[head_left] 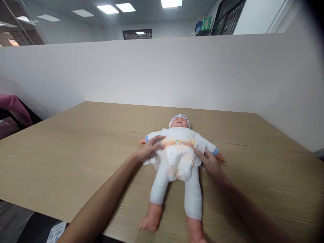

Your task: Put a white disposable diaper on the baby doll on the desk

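Note:
A baby doll (179, 122) in a white outfit lies on its back, its feet towards me. Around its hips is a white diaper (180, 162) with an orange printed waistband, the front panel up over the belly. On the left, my left hand (150, 148) has the diaper's waist edge between thumb and fingers. My right hand (209, 162) pinches the opposite side of the diaper near the waistband, partly hiding the edge there. White side flaps of the diaper spread out beside both hips. The doll wears a white headband with blue lettering.
The doll rests on a wide light-brown table (76, 148). A white partition wall (152, 74) stands behind it. At the far left is a pink and black bag (14, 113). Below the near left edge sits a dark object bearing a white label (56, 232).

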`<state>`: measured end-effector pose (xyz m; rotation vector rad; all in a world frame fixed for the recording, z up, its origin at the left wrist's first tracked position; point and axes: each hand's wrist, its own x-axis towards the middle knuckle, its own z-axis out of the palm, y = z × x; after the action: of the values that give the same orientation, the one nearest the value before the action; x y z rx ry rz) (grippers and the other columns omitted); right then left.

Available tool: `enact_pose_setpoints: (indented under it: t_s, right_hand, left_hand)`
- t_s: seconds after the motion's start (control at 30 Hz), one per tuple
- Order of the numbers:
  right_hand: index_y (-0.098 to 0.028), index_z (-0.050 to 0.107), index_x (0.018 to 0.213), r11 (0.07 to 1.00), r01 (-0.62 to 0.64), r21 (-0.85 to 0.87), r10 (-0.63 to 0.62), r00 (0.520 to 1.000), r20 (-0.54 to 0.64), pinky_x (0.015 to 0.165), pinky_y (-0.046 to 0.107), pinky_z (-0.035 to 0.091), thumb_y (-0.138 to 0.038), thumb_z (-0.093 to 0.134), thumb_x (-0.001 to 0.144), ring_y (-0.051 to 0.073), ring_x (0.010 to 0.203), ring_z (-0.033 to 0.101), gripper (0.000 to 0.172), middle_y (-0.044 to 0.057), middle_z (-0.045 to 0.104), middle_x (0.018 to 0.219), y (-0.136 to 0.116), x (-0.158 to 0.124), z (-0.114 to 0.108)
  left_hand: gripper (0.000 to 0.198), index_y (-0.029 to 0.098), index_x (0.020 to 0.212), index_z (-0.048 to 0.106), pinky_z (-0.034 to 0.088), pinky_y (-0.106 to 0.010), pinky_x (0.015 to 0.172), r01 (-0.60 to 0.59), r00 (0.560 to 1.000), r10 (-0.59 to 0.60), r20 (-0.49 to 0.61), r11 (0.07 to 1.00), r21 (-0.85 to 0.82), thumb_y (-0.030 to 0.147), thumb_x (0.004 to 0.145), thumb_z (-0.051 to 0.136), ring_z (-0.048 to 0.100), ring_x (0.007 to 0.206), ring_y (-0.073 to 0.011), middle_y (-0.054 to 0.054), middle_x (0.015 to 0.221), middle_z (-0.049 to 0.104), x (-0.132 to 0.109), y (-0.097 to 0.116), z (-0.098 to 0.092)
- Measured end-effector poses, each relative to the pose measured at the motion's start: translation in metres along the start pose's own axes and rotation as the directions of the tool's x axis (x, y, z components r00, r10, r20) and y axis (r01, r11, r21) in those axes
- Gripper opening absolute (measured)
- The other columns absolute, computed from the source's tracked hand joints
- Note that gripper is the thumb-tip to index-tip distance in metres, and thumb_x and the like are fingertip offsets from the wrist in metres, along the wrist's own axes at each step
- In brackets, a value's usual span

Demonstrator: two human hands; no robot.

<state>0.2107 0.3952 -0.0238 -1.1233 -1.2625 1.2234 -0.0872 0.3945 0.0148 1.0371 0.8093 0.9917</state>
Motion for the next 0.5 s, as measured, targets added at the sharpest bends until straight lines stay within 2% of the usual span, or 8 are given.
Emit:
enact_pose_setpoints:
  t_s: [0.13, 0.27, 0.4, 0.5]
  right_hand:
    - [-0.029, 0.075, 0.114, 1.000, 0.009, 0.007, -0.009, 1.000, 0.009, 0.113, 0.050, 0.053, -0.063, 0.080, 0.078, 0.038, 0.131, 0.065, 0.050, 0.005, 0.077, 0.130, -0.002, 0.000, 0.000]
    - [-0.029, 0.073, 0.117, 0.999, 0.045, 0.025, -0.046, 0.999, 0.025, 0.112, 0.049, 0.054, -0.065, 0.081, 0.077, 0.036, 0.129, 0.066, 0.054, 0.005, 0.076, 0.130, -0.002, 0.002, 0.000]
    - [-0.029, 0.070, 0.119, 0.995, 0.074, 0.061, -0.077, 0.996, 0.039, 0.112, 0.051, 0.053, -0.069, 0.083, 0.073, 0.036, 0.127, 0.067, 0.062, 0.007, 0.077, 0.127, 0.001, 0.005, -0.001]
    - [-0.029, 0.071, 0.119, 0.996, 0.088, 0.028, -0.089, 0.995, 0.036, 0.112, 0.052, 0.053, -0.072, 0.082, 0.073, 0.036, 0.126, 0.067, 0.064, 0.008, 0.078, 0.125, 0.002, 0.007, -0.002]
  left_hand:
    - [0.066, 0.023, 0.138, 0.065, 0.050, -0.025, 0.077, 0.040, 0.999, -0.041, 0.022, 0.999, 0.036, 0.029, 0.076, 0.089, 0.066, 0.085, -0.0155, -0.002, 0.094, 0.069, -0.003, 0.009, -0.023]
    - [0.067, 0.026, 0.139, 0.064, 0.051, -0.025, 0.078, 0.029, 0.999, -0.032, 0.031, 0.996, 0.085, 0.029, 0.077, 0.089, 0.066, 0.084, -0.0144, -0.001, 0.094, 0.068, -0.006, 0.015, -0.035]
    - [0.064, 0.027, 0.137, 0.066, 0.052, -0.027, 0.081, -0.075, 0.997, 0.072, 0.024, 0.982, 0.172, 0.033, 0.077, 0.089, 0.067, 0.089, -0.0163, -0.005, 0.109, 0.070, -0.008, 0.023, -0.040]
    - [0.060, 0.027, 0.137, 0.066, 0.052, -0.029, 0.083, -0.160, 0.986, 0.164, 0.007, 0.948, 0.276, 0.037, 0.081, 0.086, 0.065, 0.091, -0.0171, -0.007, 0.117, 0.069, -0.010, 0.029, -0.044]
